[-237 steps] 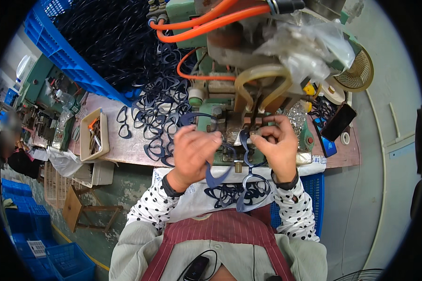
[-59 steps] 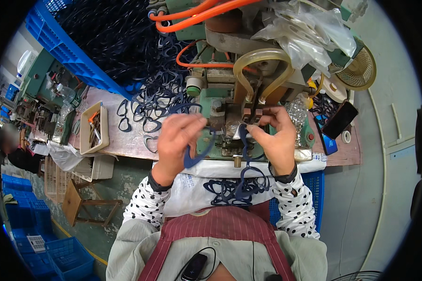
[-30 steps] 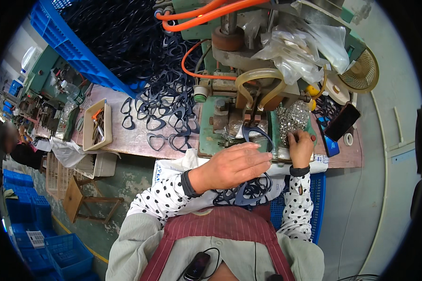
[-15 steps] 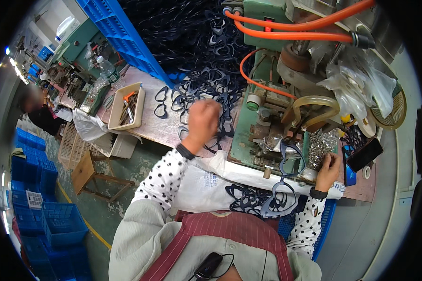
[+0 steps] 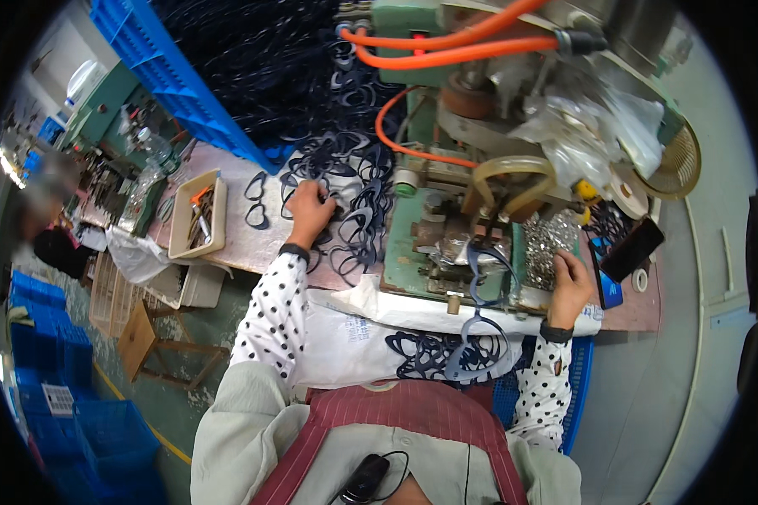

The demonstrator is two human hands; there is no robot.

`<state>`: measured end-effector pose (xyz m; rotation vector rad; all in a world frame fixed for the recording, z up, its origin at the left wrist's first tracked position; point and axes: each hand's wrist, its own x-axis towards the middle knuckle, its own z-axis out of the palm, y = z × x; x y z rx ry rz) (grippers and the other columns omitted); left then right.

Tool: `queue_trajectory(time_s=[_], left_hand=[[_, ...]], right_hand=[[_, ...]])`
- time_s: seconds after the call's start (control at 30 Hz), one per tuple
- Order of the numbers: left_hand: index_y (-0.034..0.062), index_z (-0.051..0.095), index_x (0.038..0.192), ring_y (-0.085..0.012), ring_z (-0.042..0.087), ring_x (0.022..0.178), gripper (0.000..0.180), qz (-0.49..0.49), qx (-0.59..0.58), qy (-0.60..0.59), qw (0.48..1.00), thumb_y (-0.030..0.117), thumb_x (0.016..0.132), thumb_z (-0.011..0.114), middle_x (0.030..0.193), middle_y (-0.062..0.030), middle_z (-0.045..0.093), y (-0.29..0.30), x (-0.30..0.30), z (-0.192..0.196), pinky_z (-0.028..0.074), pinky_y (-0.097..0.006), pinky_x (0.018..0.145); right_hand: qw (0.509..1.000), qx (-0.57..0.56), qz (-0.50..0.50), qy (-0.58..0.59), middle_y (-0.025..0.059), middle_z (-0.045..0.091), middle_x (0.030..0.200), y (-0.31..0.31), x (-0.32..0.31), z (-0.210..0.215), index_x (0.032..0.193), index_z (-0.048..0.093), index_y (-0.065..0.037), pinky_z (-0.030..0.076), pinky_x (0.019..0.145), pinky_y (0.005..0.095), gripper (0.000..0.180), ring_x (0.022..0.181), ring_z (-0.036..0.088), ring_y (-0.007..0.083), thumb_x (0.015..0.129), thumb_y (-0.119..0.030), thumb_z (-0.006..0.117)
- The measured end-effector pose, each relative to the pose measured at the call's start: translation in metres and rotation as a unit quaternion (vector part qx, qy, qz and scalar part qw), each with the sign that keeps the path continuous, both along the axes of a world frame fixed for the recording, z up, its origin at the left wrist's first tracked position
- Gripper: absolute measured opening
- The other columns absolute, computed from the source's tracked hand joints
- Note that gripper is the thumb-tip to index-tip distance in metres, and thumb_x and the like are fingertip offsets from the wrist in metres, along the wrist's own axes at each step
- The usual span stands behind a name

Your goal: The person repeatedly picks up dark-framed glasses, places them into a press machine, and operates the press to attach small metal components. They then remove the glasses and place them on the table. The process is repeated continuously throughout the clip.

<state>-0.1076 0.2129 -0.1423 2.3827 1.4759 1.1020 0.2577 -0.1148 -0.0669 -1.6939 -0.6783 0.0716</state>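
Note:
My left hand point(image 5: 312, 210) reaches over the near left side of a pile of dark spectacle frames point(image 5: 364, 202), its fingers curled down among them; what they pinch is hidden. My right hand point(image 5: 571, 288) is at the right edge of a tray of small shiny metal parts point(image 5: 544, 248), thumb and fingers bent together, and anything between them is too small to make out. Between my hands stands a green bench machine point(image 5: 408, 252). A grey-blue spectacle frame point(image 5: 483, 358) hangs upright at its front, touched by neither hand.
More frames lie on white sacking point(image 5: 337, 337) before me. A blue crate point(image 5: 185, 76) tilts at the back left, beside a cream tub of tools point(image 5: 219, 223). Orange hoses point(image 5: 463, 46) cross above the machine. A black phone point(image 5: 632, 251) lies at right. Another person sits far left.
The whole view has shifted. My left hand has moved a little left and farther away over the pile of frames. My right hand stays by the tray of metal parts.

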Motion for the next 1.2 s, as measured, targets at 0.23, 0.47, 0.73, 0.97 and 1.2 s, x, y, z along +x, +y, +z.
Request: queue_trajectory(time_s=[0.23, 0.47, 0.73, 0.97, 1.2], left_hand=[[0.0126, 0.058, 0.086, -0.0268, 0.056, 0.087, 0.015, 0.007, 0.098, 0.085, 0.991, 0.021, 0.077, 0.066, 0.082, -0.0035, 0.06, -0.024, 0.001, 0.016, 0.032, -0.044, 0.079], [0.0062, 0.065, 0.095, -0.025, 0.063, 0.069, 0.012, 0.045, 0.01, -0.131, 0.99, 0.016, 0.093, 0.058, 0.071, -0.0091, 0.064, -0.065, 0.023, 0.097, 0.044, -0.038, 0.075], [0.0027, 0.066, 0.104, -0.0267, 0.062, 0.082, 0.024, -0.202, 0.194, -0.159, 0.947, 0.0, 0.08, 0.064, 0.093, -0.0107, 0.068, -0.142, 0.054, 0.142, 0.048, -0.037, 0.077], [0.0033, 0.066, 0.108, -0.0254, 0.066, 0.099, 0.026, -0.487, 0.249, -0.134, 0.826, 0.008, 0.083, 0.062, 0.109, -0.0116, 0.068, -0.197, 0.087, 0.157, 0.052, -0.039, 0.088], [0.002, 0.066, 0.112, -0.0266, 0.066, 0.101, 0.027, -0.574, 0.212, -0.104, 0.784, 0.011, 0.086, 0.064, 0.115, -0.0144, 0.066, -0.211, 0.111, 0.152, 0.053, -0.042, 0.091]], right_hand=[[0.981, 0.035, 0.189, 0.003, 0.0051, 0.066, 0.09, 0.015, -0.06, 0.083, 0.097, 0.072, 0.001, 0.044, 0.069, 0.0213, 0.018, 0.077, 0.057, 0.0098, 0.081, 0.003, 0.065], [0.974, 0.012, 0.222, -0.044, 0.0078, 0.067, 0.083, 0.028, -0.095, 0.107, 0.1, 0.067, -0.001, 0.046, 0.072, 0.0267, 0.027, 0.074, 0.059, 0.0144, 0.073, -0.003, 0.072], [0.973, -0.001, 0.228, 0.014, 0.0131, 0.069, 0.079, 0.048, -0.1, 0.112, 0.107, 0.051, 0.004, 0.049, 0.071, 0.0287, 0.046, 0.073, 0.065, 0.0179, 0.069, -0.006, 0.075], [0.948, 0.073, 0.277, 0.142, 0.0088, 0.061, 0.103, 0.05, -0.103, 0.104, 0.115, 0.046, 0.004, 0.048, 0.078, 0.0265, 0.05, 0.088, 0.059, 0.0123, 0.072, 0.003, 0.072], [0.994, -0.027, 0.075, -0.081, 0.0132, 0.067, 0.108, 0.023, -0.02, 0.073, 0.119, 0.057, -0.001, 0.048, 0.089, 0.0305, 0.042, 0.101, 0.063, 0.0208, 0.079, -0.001, 0.069]])
